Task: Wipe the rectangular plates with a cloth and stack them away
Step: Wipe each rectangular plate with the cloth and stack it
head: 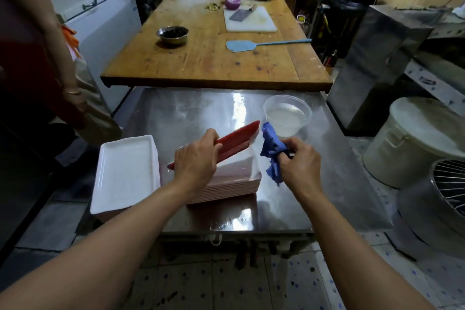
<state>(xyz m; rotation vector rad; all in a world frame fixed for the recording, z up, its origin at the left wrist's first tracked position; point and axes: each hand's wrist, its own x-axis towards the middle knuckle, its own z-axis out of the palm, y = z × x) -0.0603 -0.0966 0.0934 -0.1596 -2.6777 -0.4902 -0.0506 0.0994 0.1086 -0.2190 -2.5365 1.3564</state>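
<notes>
My left hand (196, 158) grips a rectangular plate (236, 138) with a red underside, tilted up on edge above a stack of plates (236, 178) on the steel table. My right hand (300, 158) holds a crumpled blue cloth (271, 148) just right of the tilted plate's far end. A second stack of white rectangular plates (125, 171) lies face up at the table's left edge.
A clear plastic tub of water (286, 114) stands behind the cloth on the steel table (191, 113). A wooden table (208, 58) beyond holds a metal bowl, cutting board and blue spatula. Another person (37, 58) stands at left. A white bucket (417, 138) and fan sit at right.
</notes>
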